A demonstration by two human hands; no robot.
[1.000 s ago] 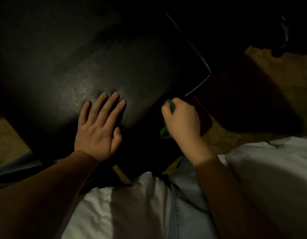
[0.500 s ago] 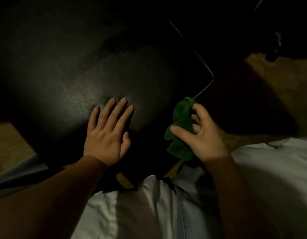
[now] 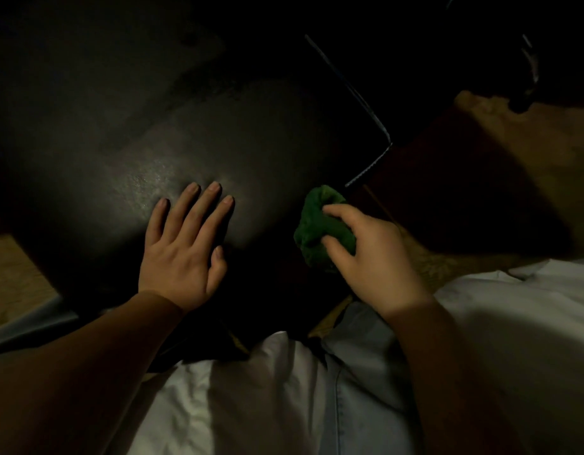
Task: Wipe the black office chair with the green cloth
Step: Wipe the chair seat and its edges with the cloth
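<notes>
The black office chair seat (image 3: 218, 119) fills the upper left of the dim head view, its near right corner edged by a pale seam. My left hand (image 3: 185, 247) rests flat on the seat's front part with fingers straight and spread. My right hand (image 3: 372, 254) grips the bunched green cloth (image 3: 320, 224) with thumb and curled fingers at the seat's front right edge. The cloth touches the chair's edge there. Part of the cloth is hidden under my fingers.
A tan floor (image 3: 530, 152) shows to the right of the chair and at the far left (image 3: 11, 277). A dark object (image 3: 527, 67) stands at the upper right. My white shirt (image 3: 251, 405) fills the bottom of the view.
My right hand turned from knuckles-up over the cloth to a grip with the cloth bunched in front, and it has shifted a little along the seat's front right edge. The left hand stayed flat.
</notes>
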